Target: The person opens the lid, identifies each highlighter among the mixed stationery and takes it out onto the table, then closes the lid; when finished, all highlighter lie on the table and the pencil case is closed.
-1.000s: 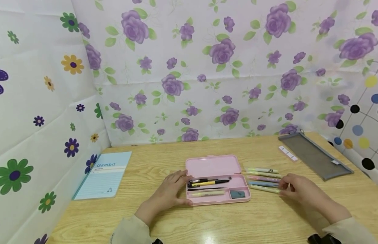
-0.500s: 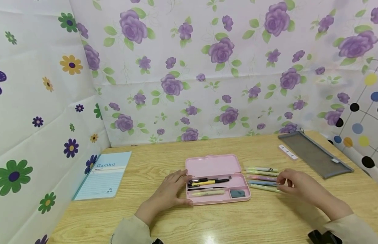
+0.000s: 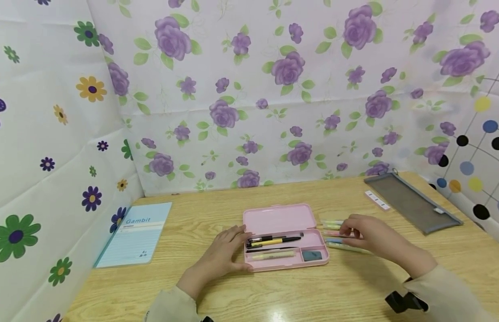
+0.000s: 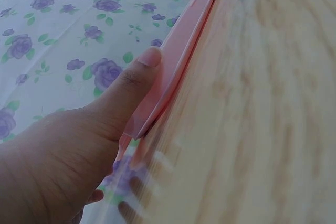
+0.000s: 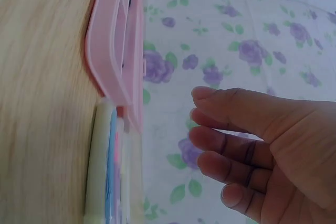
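Observation:
A pink pencil case [image 3: 279, 218] lies with its lid folded back. Inside are a yellow-and-black pen [image 3: 269, 243], dark pens, a pale yellow pen [image 3: 273, 255] and a grey-blue eraser [image 3: 312, 255] in its own compartment. My left hand [image 3: 219, 252] holds the case's left end, with the thumb [image 4: 142, 69] against its front wall in the left wrist view. To the right of the case, several pastel pens lie side by side, a pale one [image 3: 350, 247] nearest me. Above them hovers my right hand [image 3: 372, 237], fingers loosely bent and holding nothing in the right wrist view.
A light blue notebook [image 3: 134, 232] lies at the table's left. At the back right are a grey mesh zip pouch [image 3: 414, 203] and a small white-and-pink strip [image 3: 377, 200]. Flower-patterned cloth [image 3: 233, 147] hangs behind the table.
My right hand has moved left from the pens' right ends to over their middle, a little higher. The left hand and the pencil case have stayed in place.

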Motion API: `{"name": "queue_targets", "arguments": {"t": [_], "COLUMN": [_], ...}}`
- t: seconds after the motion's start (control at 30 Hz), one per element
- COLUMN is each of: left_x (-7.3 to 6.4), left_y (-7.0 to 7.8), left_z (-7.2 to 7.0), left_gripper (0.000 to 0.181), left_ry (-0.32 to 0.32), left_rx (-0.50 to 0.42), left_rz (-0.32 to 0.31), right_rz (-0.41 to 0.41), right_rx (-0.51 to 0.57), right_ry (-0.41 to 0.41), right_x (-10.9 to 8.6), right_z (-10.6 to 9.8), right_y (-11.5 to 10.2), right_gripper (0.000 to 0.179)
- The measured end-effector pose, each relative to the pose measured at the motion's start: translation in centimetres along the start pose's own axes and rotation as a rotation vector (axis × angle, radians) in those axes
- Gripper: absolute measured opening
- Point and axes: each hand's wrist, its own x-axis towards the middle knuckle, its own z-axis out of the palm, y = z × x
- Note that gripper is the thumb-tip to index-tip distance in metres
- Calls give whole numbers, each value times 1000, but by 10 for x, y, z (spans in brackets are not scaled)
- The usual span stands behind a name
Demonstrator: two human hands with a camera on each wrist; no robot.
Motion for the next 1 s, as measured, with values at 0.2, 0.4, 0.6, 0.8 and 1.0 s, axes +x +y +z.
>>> {"name": "queue_targets", "arguments": {"t": [0.2,0.4,0.6,0.8,1.0], "left_x": [0,0,0,-1,-1], "left_y": [0,1,2,3,3], "left_z": [0,-1,0,-2,-2], "left_gripper": [86,86,86,85,86], "left_ry": [-1,-1,2,5,12], "left_rx": [-3,-2,2,-8,6], "left_rz": [-10,-14,-14,-12,-2], "right_rz": [-56,-93,-115,-117,-167], "right_rx": [5,50,75,131,109], "right_ry": [3,-15,-50,-97,-94], "right_x": [15,28,38,47,54], "right_z": [2,9,14,26,46], "right_y": [-15,-28,-40,-49,-57], "right_gripper": [8,8,11,12,10]}}
